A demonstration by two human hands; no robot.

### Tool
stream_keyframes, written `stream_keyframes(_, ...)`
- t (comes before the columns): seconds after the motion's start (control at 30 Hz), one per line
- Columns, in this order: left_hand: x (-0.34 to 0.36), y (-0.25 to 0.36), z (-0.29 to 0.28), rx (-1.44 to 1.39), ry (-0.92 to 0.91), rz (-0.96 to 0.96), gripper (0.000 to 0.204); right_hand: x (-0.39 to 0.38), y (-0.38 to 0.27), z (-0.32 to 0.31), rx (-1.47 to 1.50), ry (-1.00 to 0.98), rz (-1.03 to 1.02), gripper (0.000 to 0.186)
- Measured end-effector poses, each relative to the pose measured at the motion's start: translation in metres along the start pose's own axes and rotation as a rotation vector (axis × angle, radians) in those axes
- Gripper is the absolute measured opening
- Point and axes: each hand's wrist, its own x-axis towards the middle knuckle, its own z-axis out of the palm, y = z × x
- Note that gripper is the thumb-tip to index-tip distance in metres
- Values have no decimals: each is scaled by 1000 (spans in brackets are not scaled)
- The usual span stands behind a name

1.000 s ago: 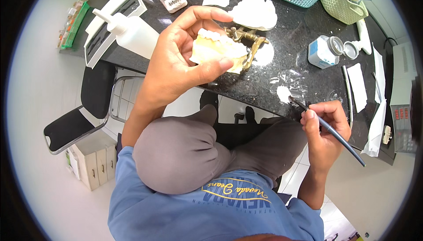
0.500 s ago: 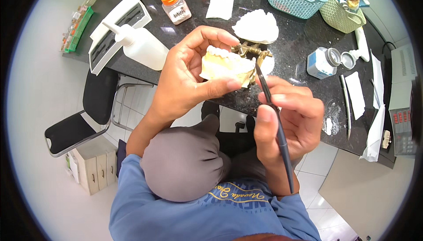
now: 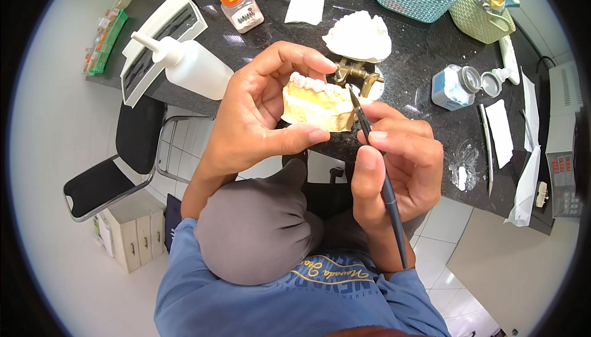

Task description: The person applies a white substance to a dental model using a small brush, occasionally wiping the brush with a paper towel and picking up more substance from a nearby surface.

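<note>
My left hand [image 3: 249, 106] holds a yellow plaster dental cast [image 3: 317, 110] between thumb and fingers. White teeth run along the cast's upper edge. In my right hand [image 3: 400, 170] is a slim black pen-like tool [image 3: 389, 194], gripped as one holds a pencil. Its pointed tip meets or hovers at the right end of the tooth row; I cannot tell whether it touches. Just behind the cast stands a brass hinged articulator [image 3: 360, 77], partly hidden by the cast and fingers. A white plaster piece [image 3: 357, 36] lies beyond it.
On the dark worktop are a white squeeze bottle [image 3: 197, 66], an orange-capped jar [image 3: 242, 10] and an open-lidded jar [image 3: 452, 87]. Two plastic baskets, one blue [image 3: 415, 1] and one green [image 3: 483, 23], stand at the far right. White powder [image 3: 463, 174] is near the right edge.
The cast has turned slightly in my left hand, showing more of its yellow front. The black tool's tip has shifted a little left, and my right hand moved slightly left with it.
</note>
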Motion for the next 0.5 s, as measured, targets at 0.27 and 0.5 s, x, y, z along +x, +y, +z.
stream_keyframes(0.27,2,-2,3,29,-33,45,59,1,0,-1,-17,25,-14,23)
stream_keyframes(0.5,2,-3,4,23,-32,64,58,0,1,0,-33,28,-17,23)
